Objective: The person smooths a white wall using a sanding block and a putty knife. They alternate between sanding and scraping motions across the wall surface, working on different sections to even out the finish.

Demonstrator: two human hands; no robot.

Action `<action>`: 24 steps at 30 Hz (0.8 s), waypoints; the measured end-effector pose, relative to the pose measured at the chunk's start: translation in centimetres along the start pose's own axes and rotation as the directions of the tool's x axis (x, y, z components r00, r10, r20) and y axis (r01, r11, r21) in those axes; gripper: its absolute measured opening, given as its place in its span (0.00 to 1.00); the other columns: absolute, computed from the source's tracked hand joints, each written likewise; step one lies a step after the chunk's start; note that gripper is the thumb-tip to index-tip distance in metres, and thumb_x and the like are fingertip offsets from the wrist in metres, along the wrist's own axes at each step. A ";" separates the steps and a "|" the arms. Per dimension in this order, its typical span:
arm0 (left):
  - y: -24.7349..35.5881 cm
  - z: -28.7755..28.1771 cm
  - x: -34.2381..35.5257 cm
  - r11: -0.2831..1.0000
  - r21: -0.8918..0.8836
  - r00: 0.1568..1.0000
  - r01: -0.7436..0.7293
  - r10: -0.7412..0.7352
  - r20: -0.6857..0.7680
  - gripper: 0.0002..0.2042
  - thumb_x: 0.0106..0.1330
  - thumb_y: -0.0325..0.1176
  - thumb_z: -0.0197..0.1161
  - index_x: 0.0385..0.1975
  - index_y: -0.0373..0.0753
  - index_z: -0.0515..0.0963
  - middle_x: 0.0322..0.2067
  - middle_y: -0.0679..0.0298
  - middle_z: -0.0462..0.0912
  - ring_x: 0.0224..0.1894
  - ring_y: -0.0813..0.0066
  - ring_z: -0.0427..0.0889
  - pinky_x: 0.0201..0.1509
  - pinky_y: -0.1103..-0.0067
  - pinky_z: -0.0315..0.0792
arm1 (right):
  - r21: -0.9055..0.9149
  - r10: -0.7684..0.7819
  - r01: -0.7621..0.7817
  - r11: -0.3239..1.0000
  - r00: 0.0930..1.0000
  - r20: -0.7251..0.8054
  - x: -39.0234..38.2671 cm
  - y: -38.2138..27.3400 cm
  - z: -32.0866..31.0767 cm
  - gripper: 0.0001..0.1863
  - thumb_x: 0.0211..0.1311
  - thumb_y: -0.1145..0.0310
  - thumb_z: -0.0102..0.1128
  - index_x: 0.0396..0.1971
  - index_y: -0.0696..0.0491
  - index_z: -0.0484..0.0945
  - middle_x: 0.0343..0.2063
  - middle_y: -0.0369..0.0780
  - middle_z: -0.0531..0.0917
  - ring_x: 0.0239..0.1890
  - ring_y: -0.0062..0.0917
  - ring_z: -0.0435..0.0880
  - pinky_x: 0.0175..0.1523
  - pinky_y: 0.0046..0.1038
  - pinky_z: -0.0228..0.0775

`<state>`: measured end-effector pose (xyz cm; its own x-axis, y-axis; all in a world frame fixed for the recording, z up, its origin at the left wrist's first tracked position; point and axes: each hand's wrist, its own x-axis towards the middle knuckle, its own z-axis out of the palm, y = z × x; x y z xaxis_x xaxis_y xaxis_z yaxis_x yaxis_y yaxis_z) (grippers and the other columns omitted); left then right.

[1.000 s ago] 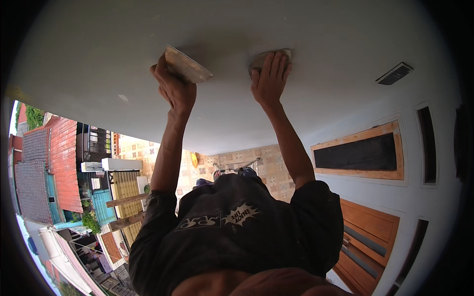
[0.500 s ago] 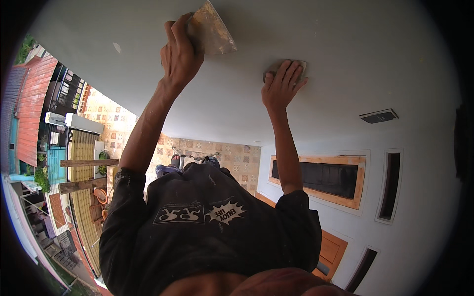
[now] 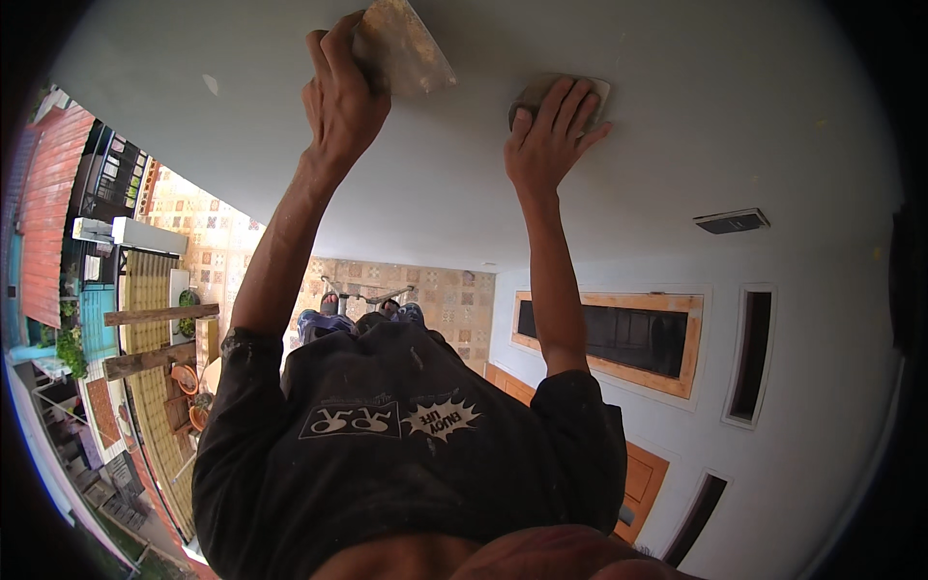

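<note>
Both my arms reach up to a smooth grey painted surface (image 3: 638, 184). My left hand (image 3: 346, 97) is closed round the edge of a flat, stained scraper blade (image 3: 401, 48), its broad face blotched with tan and white; any handle is hidden. To its right, my right hand (image 3: 556, 135) presses a thin grey plate with rounded corners (image 3: 601, 92) against the surface. Its fingers lie over the plate and cover most of it, so I cannot tell its exact kind. A pale patch (image 3: 211, 84) marks the surface left of my left hand.
A dark rectangular fixture (image 3: 732, 221) is set in the surface at right. Wood-framed window (image 3: 691, 343) and narrow dark openings (image 3: 749, 358) line the white wall. Far below lie patterned floor tiles (image 3: 454, 300), with a metal bar (image 3: 367, 290) by my feet. Wooden beams (image 3: 164, 314) jut in at left.
My right hand and its plate have slid a little up and to the right across the surface. The whole view has shifted slightly; the left hand keeps its grip on the scraper.
</note>
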<state>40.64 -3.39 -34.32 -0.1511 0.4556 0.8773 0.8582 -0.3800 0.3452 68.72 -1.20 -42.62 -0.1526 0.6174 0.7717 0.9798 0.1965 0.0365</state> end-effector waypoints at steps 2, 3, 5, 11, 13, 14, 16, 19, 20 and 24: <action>0.0 0.0 0.0 1.000 0.002 1.000 -0.009 0.009 0.005 0.40 0.47 0.14 0.67 0.63 0.40 0.59 0.45 0.53 0.68 0.30 0.59 0.83 0.23 0.70 0.80 | 0.005 0.023 -0.023 1.000 1.000 0.007 0.1 -0.2 -0.1 0.34 0.78 0.48 0.33 0.71 0.58 0.61 0.73 0.53 0.59 0.77 0.48 0.51 0.73 0.69 0.26; 0.0 0.1 -0.1 1.000 0.005 1.000 -0.011 0.011 0.013 0.40 0.47 0.14 0.67 0.63 0.40 0.59 0.45 0.53 0.68 0.30 0.59 0.82 0.24 0.69 0.80 | -0.009 -0.003 0.003 1.000 1.000 -0.031 0.1 -0.3 -0.2 0.34 0.79 0.48 0.32 0.71 0.59 0.61 0.73 0.53 0.59 0.77 0.48 0.51 0.72 0.69 0.26; 0.1 0.1 -0.1 1.000 0.006 0.999 0.018 -0.019 0.033 0.39 0.49 0.14 0.66 0.63 0.40 0.57 0.46 0.52 0.68 0.34 0.54 0.82 0.28 0.66 0.79 | 0.039 0.028 -0.027 0.999 0.999 -0.027 0.2 -0.6 -0.5 0.35 0.79 0.48 0.31 0.70 0.60 0.61 0.72 0.54 0.60 0.76 0.50 0.52 0.72 0.69 0.25; 0.2 0.2 0.0 1.000 0.009 1.000 0.017 -0.017 0.014 0.39 0.50 0.14 0.66 0.64 0.40 0.56 0.46 0.51 0.68 0.39 0.50 0.82 0.32 0.63 0.79 | 0.090 0.056 -0.050 0.995 0.996 -0.064 0.2 -1.6 -0.8 0.35 0.80 0.49 0.27 0.70 0.62 0.61 0.71 0.56 0.61 0.76 0.52 0.52 0.72 0.69 0.24; 0.2 0.3 0.0 1.000 0.002 1.000 0.020 -0.020 0.000 0.40 0.47 0.14 0.67 0.63 0.39 0.59 0.44 0.53 0.67 0.31 0.60 0.82 0.24 0.69 0.79 | 0.036 0.065 -0.065 0.997 0.998 -0.019 0.1 -2.0 -0.7 0.35 0.80 0.49 0.26 0.70 0.63 0.61 0.71 0.56 0.61 0.76 0.52 0.52 0.73 0.68 0.24; 0.2 0.3 0.0 1.000 0.004 1.000 0.001 -0.001 -0.005 0.40 0.47 0.14 0.67 0.63 0.38 0.59 0.44 0.53 0.67 0.31 0.60 0.82 0.24 0.70 0.79 | -0.012 0.061 -0.061 0.998 0.998 0.004 0.1 -2.1 -0.8 0.35 0.80 0.49 0.26 0.70 0.63 0.61 0.71 0.56 0.61 0.76 0.52 0.52 0.73 0.67 0.24; 0.2 0.2 0.0 1.000 0.011 1.000 0.003 -0.003 0.001 0.40 0.47 0.13 0.67 0.63 0.36 0.59 0.44 0.52 0.67 0.32 0.60 0.82 0.24 0.70 0.79 | -0.013 0.066 -0.066 0.998 0.998 -0.019 0.1 -2.5 -1.0 0.35 0.80 0.49 0.26 0.70 0.63 0.61 0.71 0.56 0.60 0.76 0.52 0.51 0.73 0.67 0.23; 0.3 0.1 0.0 1.000 0.004 1.000 -0.004 0.004 -0.010 0.40 0.46 0.13 0.66 0.63 0.35 0.58 0.44 0.52 0.67 0.32 0.58 0.82 0.23 0.69 0.78 | 0.101 0.115 -0.104 0.989 0.988 -0.108 0.4 -2.7 -1.3 0.35 0.80 0.50 0.27 0.70 0.64 0.60 0.72 0.56 0.58 0.77 0.52 0.50 0.73 0.66 0.22; 0.3 0.1 0.0 1.000 0.002 1.000 0.002 -0.002 0.003 0.40 0.46 0.13 0.66 0.62 0.36 0.58 0.44 0.52 0.67 0.32 0.58 0.82 0.23 0.69 0.78 | 0.122 0.135 -0.122 0.985 0.986 -0.099 0.6 -2.5 -1.3 0.35 0.80 0.50 0.27 0.71 0.64 0.59 0.73 0.56 0.57 0.77 0.52 0.49 0.73 0.66 0.22; 0.4 -0.1 -0.1 0.997 -0.026 0.996 0.069 -0.067 0.061 0.38 0.51 0.15 0.67 0.63 0.38 0.56 0.45 0.51 0.68 0.40 0.51 0.81 0.35 0.63 0.77 | 0.032 0.057 -0.055 0.998 0.996 -0.074 0.7 -1.8 -0.8 0.34 0.80 0.52 0.29 0.72 0.65 0.56 0.74 0.56 0.53 0.78 0.51 0.46 0.74 0.66 0.21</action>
<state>40.92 -3.66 -34.28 -0.1783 0.5283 0.8301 0.8325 -0.3687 0.4134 66.95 -1.75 -41.65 -0.0866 0.5695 0.8174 0.9821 0.1865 -0.0259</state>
